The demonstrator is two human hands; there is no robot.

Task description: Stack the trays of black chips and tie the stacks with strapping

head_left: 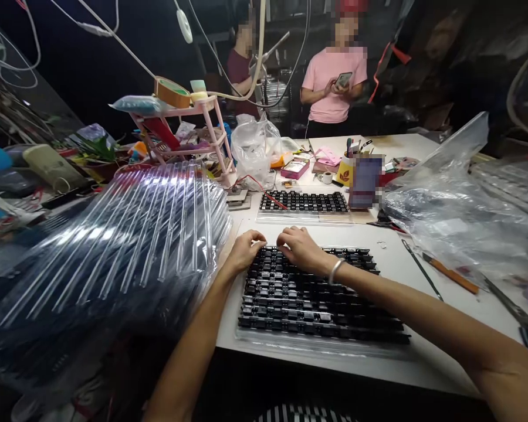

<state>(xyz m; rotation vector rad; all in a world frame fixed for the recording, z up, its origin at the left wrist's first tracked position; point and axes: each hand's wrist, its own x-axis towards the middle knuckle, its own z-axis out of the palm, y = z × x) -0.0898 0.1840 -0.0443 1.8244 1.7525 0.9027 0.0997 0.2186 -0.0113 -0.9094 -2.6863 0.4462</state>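
Observation:
A clear tray lies on the white table in front of me, filled with several rows of small black parts. My left hand rests at the tray's far left corner, fingers curled down onto the parts. My right hand, with a silver bracelet on the wrist, sits beside it at the far edge, its fingers bent and pressing on the top row. What the fingertips pinch is hidden. A second tray of black parts lies farther back.
A big stack of clear plastic tubes fills the left. Plastic bags lie right, with tweezers and an orange-handled tool. A pink rack, a phone and clutter stand behind. Two people stand at the far end.

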